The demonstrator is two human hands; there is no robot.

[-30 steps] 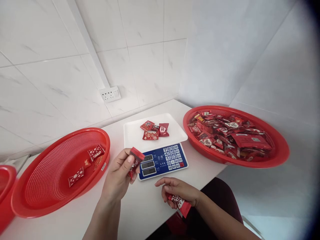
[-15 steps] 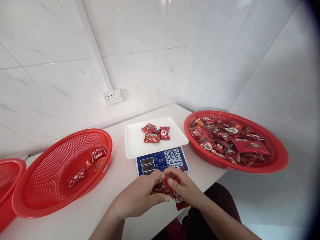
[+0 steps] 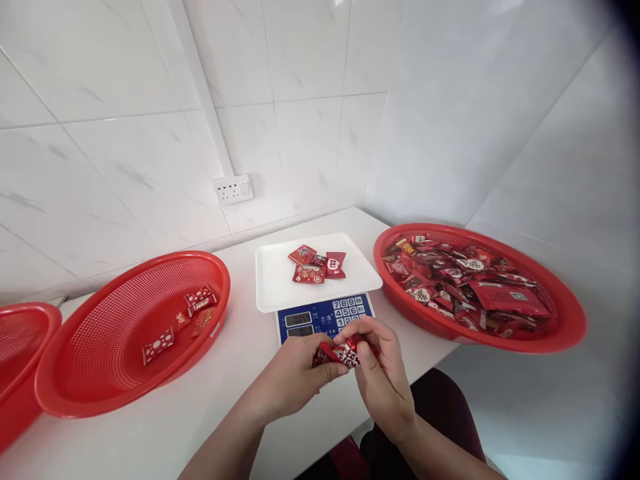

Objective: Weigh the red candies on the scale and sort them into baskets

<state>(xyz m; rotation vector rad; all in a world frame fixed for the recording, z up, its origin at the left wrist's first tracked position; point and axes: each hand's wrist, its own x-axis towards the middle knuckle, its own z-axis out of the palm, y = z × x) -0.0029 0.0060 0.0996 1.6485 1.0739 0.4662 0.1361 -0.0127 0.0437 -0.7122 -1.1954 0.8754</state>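
Note:
Close to the front of the scale, my left hand (image 3: 294, 377) is closed on small red snack packets (image 3: 347, 355), one of them with a white pattern. My right hand (image 3: 384, 377) grips the right end of the packets, fingers curled, so how many there are is hidden. Just beyond my hands stands a digital scale (image 3: 326, 319) with a blue panel, its lower keys covered by my right hand. On the scale's white tray (image 3: 273, 290) several red snack packets (image 3: 310, 273) lie in a small cluster.
On the right, a red basket (image 3: 567, 320) holds a heap of red packets. The red basket (image 3: 65, 393) on the left has several packets in it. Another red basket (image 3: 30, 317) is cut off at the left edge. A wall socket (image 3: 233, 190) sits behind the white table (image 3: 220, 427).
Both hands have risen slightly, and the right has turned more upright. The packets are now held level between them, with the white-patterned one more visible. The view has shifted a little.

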